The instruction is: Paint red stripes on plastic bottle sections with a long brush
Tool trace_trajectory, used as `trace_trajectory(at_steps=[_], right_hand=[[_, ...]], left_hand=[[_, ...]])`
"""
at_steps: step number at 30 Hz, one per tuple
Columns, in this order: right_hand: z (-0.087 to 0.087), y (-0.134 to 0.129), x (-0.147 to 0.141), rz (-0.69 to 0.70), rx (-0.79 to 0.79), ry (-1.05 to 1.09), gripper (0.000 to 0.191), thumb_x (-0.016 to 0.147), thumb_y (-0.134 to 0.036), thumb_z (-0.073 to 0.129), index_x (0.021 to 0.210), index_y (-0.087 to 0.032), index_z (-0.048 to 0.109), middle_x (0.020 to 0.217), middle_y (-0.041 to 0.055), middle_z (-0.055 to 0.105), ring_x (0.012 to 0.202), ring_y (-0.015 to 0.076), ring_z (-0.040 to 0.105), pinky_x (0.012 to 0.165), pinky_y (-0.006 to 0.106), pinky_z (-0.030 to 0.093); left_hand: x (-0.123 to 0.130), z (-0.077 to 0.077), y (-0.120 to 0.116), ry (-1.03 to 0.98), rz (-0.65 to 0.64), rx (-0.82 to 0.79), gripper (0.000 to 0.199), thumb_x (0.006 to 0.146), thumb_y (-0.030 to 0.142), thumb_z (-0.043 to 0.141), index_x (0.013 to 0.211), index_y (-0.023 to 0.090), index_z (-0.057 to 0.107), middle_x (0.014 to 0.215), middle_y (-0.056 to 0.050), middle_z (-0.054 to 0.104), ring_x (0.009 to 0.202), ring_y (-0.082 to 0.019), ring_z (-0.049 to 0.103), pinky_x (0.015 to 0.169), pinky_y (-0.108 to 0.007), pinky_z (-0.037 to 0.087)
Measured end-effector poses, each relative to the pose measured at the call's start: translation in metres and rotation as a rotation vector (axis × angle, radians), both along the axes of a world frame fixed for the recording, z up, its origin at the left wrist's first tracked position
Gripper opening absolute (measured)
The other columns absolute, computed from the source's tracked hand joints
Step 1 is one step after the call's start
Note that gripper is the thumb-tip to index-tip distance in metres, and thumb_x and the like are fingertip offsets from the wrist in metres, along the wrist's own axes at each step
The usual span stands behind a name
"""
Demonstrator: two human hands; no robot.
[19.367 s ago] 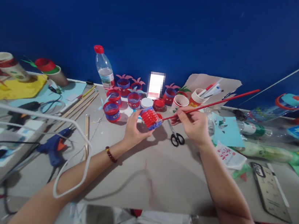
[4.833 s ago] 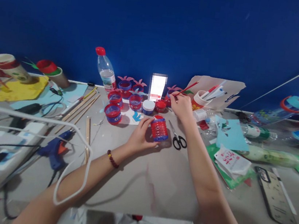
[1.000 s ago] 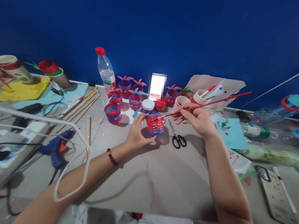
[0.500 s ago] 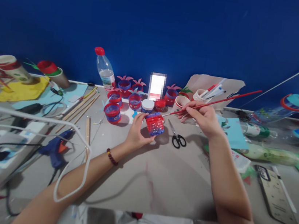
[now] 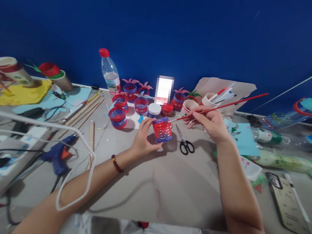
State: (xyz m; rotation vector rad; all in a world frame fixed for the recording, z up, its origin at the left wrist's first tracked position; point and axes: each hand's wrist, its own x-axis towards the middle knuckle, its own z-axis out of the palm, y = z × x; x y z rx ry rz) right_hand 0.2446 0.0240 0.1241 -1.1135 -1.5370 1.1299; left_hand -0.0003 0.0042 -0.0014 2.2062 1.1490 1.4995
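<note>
Fingers and thumb of my left hand (image 5: pixel 143 137) grip a small ribbed cup (image 5: pixel 162 130), painted red with blue at its rim and base, tilted above the table. A long red paintbrush (image 5: pixel 229 104) is pinched in my right hand (image 5: pixel 208 122), its tip at the cup's upper right edge. Behind the cup are a white-lidded paint jar (image 5: pixel 154 110) and a red pot (image 5: pixel 167 109). Several red and blue painted cups (image 5: pixel 117 118) stand to the left and behind. Black-handled scissors (image 5: pixel 187 147) lie right of the cup.
A glue gun (image 5: pixel 60 154), a power strip (image 5: pixel 15 160) and a looping white cable (image 5: pixel 91 170) are at left. A capped bottle (image 5: pixel 110 73) stands behind. Paper cups with pens (image 5: pixel 211 100) stand back right; a phone (image 5: pixel 288 205) and plastic bottles (image 5: pixel 282 162) lie at right.
The paintbrush and my right hand have shifted slightly left and down. The cup in my left hand has turned or shifted a little.
</note>
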Motion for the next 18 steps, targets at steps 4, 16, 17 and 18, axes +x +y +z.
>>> trace_trajectory(at_steps=[4, 16, 17, 18], right_hand=[[0.003, 0.0, 0.001, -0.018, -0.008, 0.002, 0.036, 0.072, -0.055, 0.079, 0.076, -0.021, 0.068, 0.072, 0.0062, 0.074, 0.068, 0.0238, 0.073, 0.061, 0.038, 0.064], [-0.004, -0.004, -0.003, 0.045, 0.005, 0.0, 0.031, 0.08, -0.051, 0.075, 0.085, -0.02, 0.068, 0.078, 0.0064, 0.075, 0.069, 0.0215, 0.073, 0.064, 0.036, 0.062], [-0.005, -0.006, -0.006, 0.07, 0.003, -0.022, 0.032, 0.082, -0.051, 0.073, 0.085, -0.02, 0.068, 0.079, 0.0062, 0.074, 0.068, 0.0205, 0.072, 0.065, 0.035, 0.062], [-0.006, -0.007, -0.01, 0.086, 0.003, -0.048, 0.033, 0.082, -0.052, 0.072, 0.085, -0.019, 0.067, 0.08, 0.0061, 0.074, 0.067, 0.0195, 0.072, 0.065, 0.034, 0.062]], left_hand=[[0.0, 0.0, 0.0, 0.005, 0.003, -0.003, 0.084, 0.063, 0.031, 0.082, 0.136, 0.023, 0.041, 0.131, -0.013, 0.053, 0.124, -0.032, 0.052, 0.106, -0.054, 0.046], [-0.001, 0.001, -0.001, 0.057, 0.05, -0.013, 0.085, 0.065, 0.035, 0.084, 0.138, 0.025, 0.042, 0.129, -0.012, 0.05, 0.123, -0.032, 0.052, 0.106, -0.053, 0.047], [-0.002, 0.001, -0.002, 0.061, 0.048, -0.008, 0.086, 0.065, 0.036, 0.084, 0.138, 0.025, 0.042, 0.129, -0.012, 0.05, 0.122, -0.032, 0.052, 0.105, -0.052, 0.047], [-0.002, 0.001, -0.002, 0.063, 0.047, -0.003, 0.086, 0.065, 0.037, 0.084, 0.138, 0.025, 0.042, 0.129, -0.012, 0.05, 0.122, -0.032, 0.052, 0.104, -0.052, 0.047]])
